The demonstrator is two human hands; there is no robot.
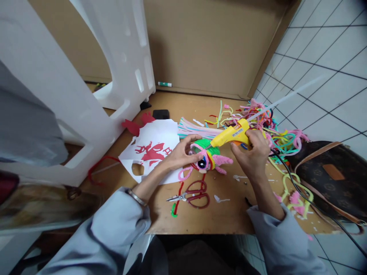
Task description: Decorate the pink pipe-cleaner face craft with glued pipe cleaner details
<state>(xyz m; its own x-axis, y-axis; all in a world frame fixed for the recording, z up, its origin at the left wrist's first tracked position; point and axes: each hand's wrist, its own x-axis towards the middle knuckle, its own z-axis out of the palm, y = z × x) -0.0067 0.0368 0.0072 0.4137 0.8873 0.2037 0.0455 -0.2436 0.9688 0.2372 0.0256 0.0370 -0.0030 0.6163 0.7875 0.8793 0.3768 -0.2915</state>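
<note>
Brown bench (200, 225) beside white-tiled wall (338, 49) carries red-handled scissors (197, 194) and white paper with red cut-out shapes (151, 147). Left hand (186, 152) has its grip closed on the green-and-pink fuzzy figure (208, 156) above the scissors — right hand's (254, 151) grip is wrapped round the yellow glue gun (232, 134), nozzle at the figure.

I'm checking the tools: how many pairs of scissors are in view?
1: red-handled scissors on the table, just this side of the craft figure. Others may be hidden under the pipe cleaners.
</note>
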